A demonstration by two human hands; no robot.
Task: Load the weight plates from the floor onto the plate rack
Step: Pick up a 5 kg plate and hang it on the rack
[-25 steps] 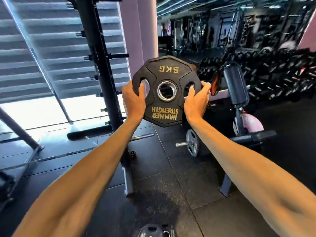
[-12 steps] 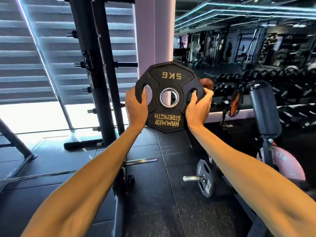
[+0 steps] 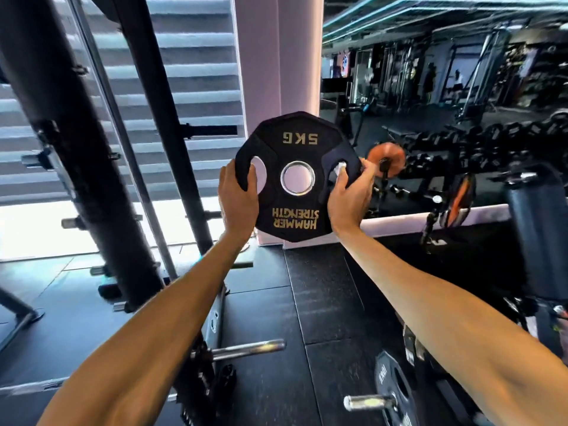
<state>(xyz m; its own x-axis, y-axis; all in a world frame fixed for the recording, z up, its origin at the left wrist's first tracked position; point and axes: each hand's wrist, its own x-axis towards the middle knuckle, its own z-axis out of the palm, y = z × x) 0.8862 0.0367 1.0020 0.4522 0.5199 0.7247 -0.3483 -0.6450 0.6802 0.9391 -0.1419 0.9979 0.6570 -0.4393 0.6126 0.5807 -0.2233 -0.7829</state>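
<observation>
A black 5 kg weight plate [image 3: 296, 142] with gold upside-down lettering hangs upright in the air in front of me. My left hand [image 3: 238, 199] grips its left edge, thumb hooked into the left grip hole. My right hand [image 3: 349, 199] grips its right edge, fingers through the right grip hole. The black plate rack upright [image 3: 76, 167] rises at the left, with short pegs along its side. A bare chrome peg [image 3: 249, 348] sticks out low from the rack, below my left forearm. A second plate [image 3: 396, 392] sits on another chrome peg at the lower right.
A pale pillar [image 3: 276, 56] stands straight behind the held plate. A padded black bench post [image 3: 536, 222] is at the right, with an orange-faced plate [image 3: 459, 199] beside it. Dumbbell racks [image 3: 479, 142] line the back right. Black rubber floor tiles [image 3: 322, 302] lie below.
Both hands have carried the plate higher and nearer the pillar. The view has moved closer to the rack, and the low pegs now sit under my arms.
</observation>
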